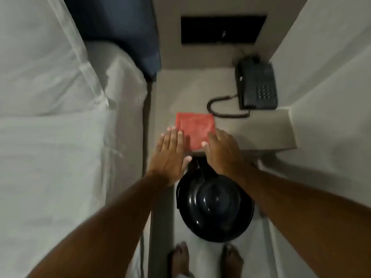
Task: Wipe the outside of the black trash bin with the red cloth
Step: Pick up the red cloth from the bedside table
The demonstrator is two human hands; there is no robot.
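A folded red cloth (195,129) lies flat near the front edge of a beige bedside table (180,93). On the floor below it stands the glossy black trash bin (214,207), seen from above. My left hand (172,155) hovers flat with fingers spread, its fingertips over the cloth's left edge. My right hand (222,151) reaches over the cloth's right front corner, fingers apart and holding nothing. Both forearms pass above the bin's rim and hide part of it.
A dark corded telephone (256,87) sits at the table's back right. A bed with white sheets (60,127) fills the left side. A pale wall or cabinet (331,97) closes the right. My bare feet (206,259) stand just before the bin in the narrow gap.
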